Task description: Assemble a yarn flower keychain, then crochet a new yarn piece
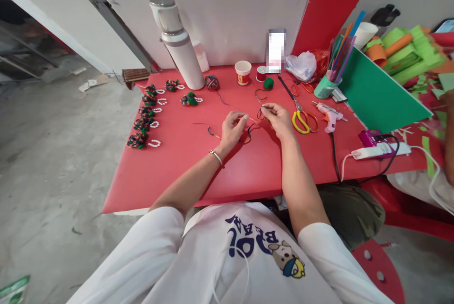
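Observation:
Multicoloured yarn [251,130] stretches and loops between my hands above the red table. My left hand [233,129], with a bracelet at its wrist, has thumb and forefinger together on the yarn strand. My right hand [278,118] pinches a small loop of the same yarn at its fingertips. A strand runs back from the hands to a multicoloured yarn ball [212,82]. Just beyond my right hand lies a small green yarn ball [268,83] with a dark loose end. Scissors [301,120] with yellow and orange handles rest to the right of that hand.
Several yarn bundles with white bead loops [137,140] line the table's left side. A white flask [182,53], paper cup [243,72], thread spool [261,73] and phone [275,51] stand at the back. Rightward are a pink glue gun [331,118], pen cup [325,87] and power strip [365,152].

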The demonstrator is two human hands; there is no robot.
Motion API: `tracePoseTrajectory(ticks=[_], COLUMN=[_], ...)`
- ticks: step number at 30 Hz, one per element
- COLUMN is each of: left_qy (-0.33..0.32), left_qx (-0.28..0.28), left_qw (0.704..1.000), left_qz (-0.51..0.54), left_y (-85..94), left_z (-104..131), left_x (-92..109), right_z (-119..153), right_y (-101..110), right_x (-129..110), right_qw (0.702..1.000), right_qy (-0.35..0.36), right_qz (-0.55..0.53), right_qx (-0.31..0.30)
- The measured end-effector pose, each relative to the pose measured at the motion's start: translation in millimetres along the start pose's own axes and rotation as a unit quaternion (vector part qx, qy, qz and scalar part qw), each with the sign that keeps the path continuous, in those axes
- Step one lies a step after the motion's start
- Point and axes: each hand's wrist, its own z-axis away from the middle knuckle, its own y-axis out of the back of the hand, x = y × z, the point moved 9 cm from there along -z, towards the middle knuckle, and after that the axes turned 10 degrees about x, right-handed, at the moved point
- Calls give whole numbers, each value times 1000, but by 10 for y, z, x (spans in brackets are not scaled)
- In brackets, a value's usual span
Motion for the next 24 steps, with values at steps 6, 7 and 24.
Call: tracePoseTrajectory(ticks=[6,7,24], left_qy=[123,159,261], left_qx=[-68,-77,125], left_qw=[986,980,917], left_qz=[86,97,275], left_y=[-236,-263,479], left_z=[-38,-4,-315], left_x=[-93,-128,-206], right_z=[152,174,-13], right_y=[-252,-281,-71], right_x=[-77,-96,127], right_qw=[994,992,976], right_qy=[20,31,41], right_qz=[49,64,208], right_qx=[-92,-105,-46])
